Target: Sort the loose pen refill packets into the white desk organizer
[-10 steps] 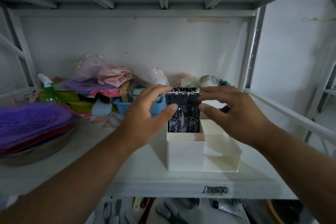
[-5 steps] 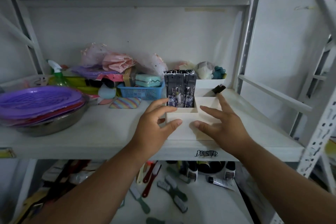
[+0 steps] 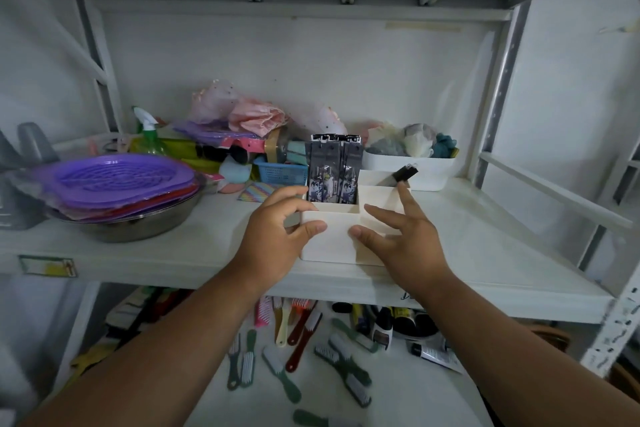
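Left of me, purple trays (image 3: 117,180) fill a steel bowl (image 3: 138,225) near a blue basket (image 3: 280,174); brushes (image 3: 277,366) litter the shelf below (image 3: 415,402).

Refill packets (image 3: 334,170) in left compartment of organizer (image 3: 329,243); bowl (image 3: 138,224) further left.

At the centre of the frame, the white desk organizer (image 3: 332,239) stands on the shelf (image 3: 173,256), with pen refill packets (image 3: 334,170) upright in its tall left compartment. The left hand (image 3: 273,239) grips its left corner. The right hand (image 3: 405,246), fingers spread, touches its front with the thumb.
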